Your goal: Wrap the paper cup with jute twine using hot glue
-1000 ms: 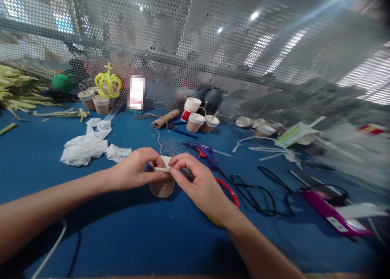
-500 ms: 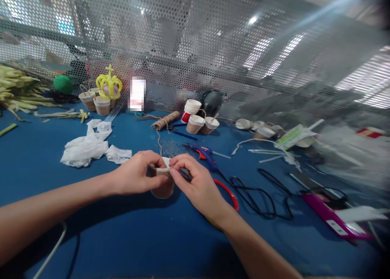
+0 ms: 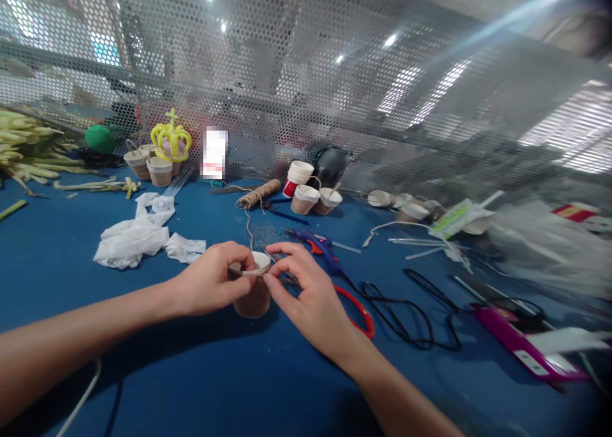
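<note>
Left hand pinches the cup, seven o'clock from view centre, by its nine-o'clock rim; right hand narrow at three, hold unclear; uneven squeezing could buckle the rim.

The twine roll lies behind the cup.

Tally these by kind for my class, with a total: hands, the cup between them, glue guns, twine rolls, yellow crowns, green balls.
Hands: 2
Cup between them: 1
Glue gun: 1
Twine roll: 1
Yellow crown: 1
Green ball: 1
Total: 7
</note>
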`<state>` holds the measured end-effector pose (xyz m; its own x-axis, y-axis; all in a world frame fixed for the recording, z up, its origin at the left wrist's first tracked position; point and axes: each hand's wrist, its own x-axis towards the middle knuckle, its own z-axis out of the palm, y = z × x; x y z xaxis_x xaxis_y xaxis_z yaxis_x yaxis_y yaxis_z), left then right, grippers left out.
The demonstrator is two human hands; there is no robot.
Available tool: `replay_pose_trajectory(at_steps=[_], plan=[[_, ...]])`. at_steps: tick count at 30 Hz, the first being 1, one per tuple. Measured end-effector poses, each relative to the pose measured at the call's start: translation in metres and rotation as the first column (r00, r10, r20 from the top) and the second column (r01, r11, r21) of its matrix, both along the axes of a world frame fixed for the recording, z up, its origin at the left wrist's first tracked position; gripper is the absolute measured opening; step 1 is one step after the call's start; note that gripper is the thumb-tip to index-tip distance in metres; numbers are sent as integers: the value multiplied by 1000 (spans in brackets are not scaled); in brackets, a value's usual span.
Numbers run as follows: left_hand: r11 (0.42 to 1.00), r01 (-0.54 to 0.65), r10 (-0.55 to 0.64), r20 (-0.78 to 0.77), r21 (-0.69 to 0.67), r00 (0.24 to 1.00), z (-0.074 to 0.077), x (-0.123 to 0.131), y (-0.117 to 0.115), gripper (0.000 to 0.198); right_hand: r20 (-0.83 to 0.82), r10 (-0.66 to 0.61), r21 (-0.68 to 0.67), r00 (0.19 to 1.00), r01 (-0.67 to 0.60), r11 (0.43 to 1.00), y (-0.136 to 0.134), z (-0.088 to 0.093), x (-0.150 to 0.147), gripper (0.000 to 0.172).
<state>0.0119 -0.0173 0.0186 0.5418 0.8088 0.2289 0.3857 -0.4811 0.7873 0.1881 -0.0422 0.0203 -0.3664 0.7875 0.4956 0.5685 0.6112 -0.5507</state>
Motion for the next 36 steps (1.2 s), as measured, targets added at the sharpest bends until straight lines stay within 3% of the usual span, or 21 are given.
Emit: replay_pose_trajectory(at_steps=[3, 7, 11, 13, 17, 19, 20, 21, 24, 25, 26, 27, 30, 36], plan=[[997, -12, 15, 43, -71, 999, 2, -3, 1, 7, 10, -31, -8, 999, 31, 999, -1, 1, 2, 10], [995, -74, 80, 100, -62, 992, 1, -6, 3, 9, 8, -34, -65, 999, 34, 997, -5, 3, 2, 12], [993, -113, 117, 122, -33, 986, -6, -9, 7, 9, 47, 2, -224, 999, 8, 974, -9, 5, -1, 11], [993, -112, 114, 115, -23, 987, -9, -10, 9, 8, 70, 50, -375, 996, -20, 927, -11, 5, -1, 8], [996, -94, 94, 91, -10, 991, -13, -11, 11, 8, 96, 245, -629, 965, -132, 766, -13, 8, 4, 6], [996, -84, 84, 78, -4, 993, -13, -12, 12, 9, 79, 218, -710, 973, -98, 697, -11, 14, 13, 10], [997, -78, 78, 72, -1, 994, -13, -12, 12, 9, 70, 145, -735, 987, -47, 677, -8, 19, 19, 16], [998, -68, 67, 65, 4, 996, -12, -13, 12, 9, 79, 45, -743, 996, 29, 669, -4, 24, 25, 22], [999, -27, 25, 41, 37, 999, -10, -14, 12, 10, 167, -345, -462, 924, 382, 800, 18, 36, 49, 29], [999, -16, 14, 30, 51, 999, -9, -15, 12, 10, 182, -457, -351, 871, 492, 797, 27, 37, 58, 24], [998, -6, 5, 16, 65, 1000, -8, -15, 11, 10, 230, -576, -254, 785, 620, 743, 37, 37, 66, 19], [997, 2, -2, 3, 75, 1000, -7, -15, 11, 10, 263, -620, -224, 740, 671, 706, 46, 35, 73, 18], [996, 22, -19, -27, 89, 999, -4, -14, 10, 9, 395, -622, -218, 676, 727, 651, 67, 21, 88, 13], [995, 14, -10, -36, 104, 999, -3, -15, 11, 9, 536, -471, -389, 701, 700, 599, 88, -9, 90, 28]])
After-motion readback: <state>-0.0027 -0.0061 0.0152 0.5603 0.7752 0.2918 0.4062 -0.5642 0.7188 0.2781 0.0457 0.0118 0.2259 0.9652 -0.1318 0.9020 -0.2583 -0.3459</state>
